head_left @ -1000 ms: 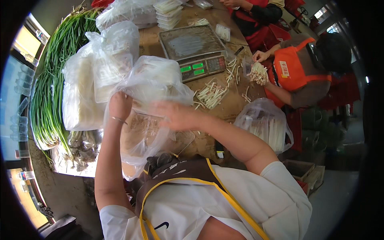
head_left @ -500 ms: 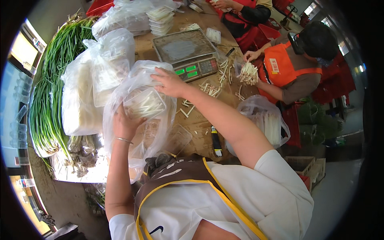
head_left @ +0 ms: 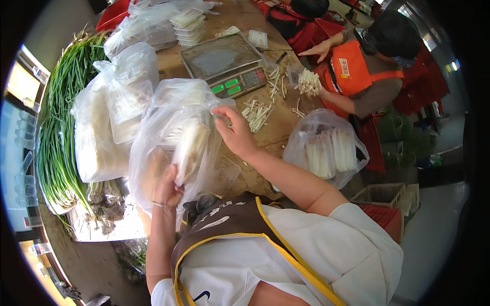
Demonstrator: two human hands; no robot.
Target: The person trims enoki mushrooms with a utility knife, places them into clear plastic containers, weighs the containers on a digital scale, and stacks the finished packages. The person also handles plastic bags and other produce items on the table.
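Observation:
A clear plastic bag (head_left: 145,153) stands on the table in front of me with its mouth facing me. Inside it, a plastic tray of white stalks (head_left: 191,148) is tilted up on its side, beside more packed trays. My left hand (head_left: 167,188) is closed on the lower end of that tray. With bent fingers, my right hand (head_left: 236,131) pinches the bag's right rim. A digital scale (head_left: 224,64) with green displays lies just beyond the bag. Loose cut stalks (head_left: 256,113) are scattered right of my right hand.
Full bags (head_left: 97,132) and long green stalks (head_left: 66,117) line the left side. Stacked trays (head_left: 189,28) stand at the back. Another bag of trays (head_left: 326,148) sits at the right edge. Across the table, a co-worker in an orange apron (head_left: 352,66) holds a bundle of stalks (head_left: 309,82).
The tray has gone from lying face up between both hands to tilted on its side in the bag. My right hand has left it for the bag's rim; my left hand moved nearer me.

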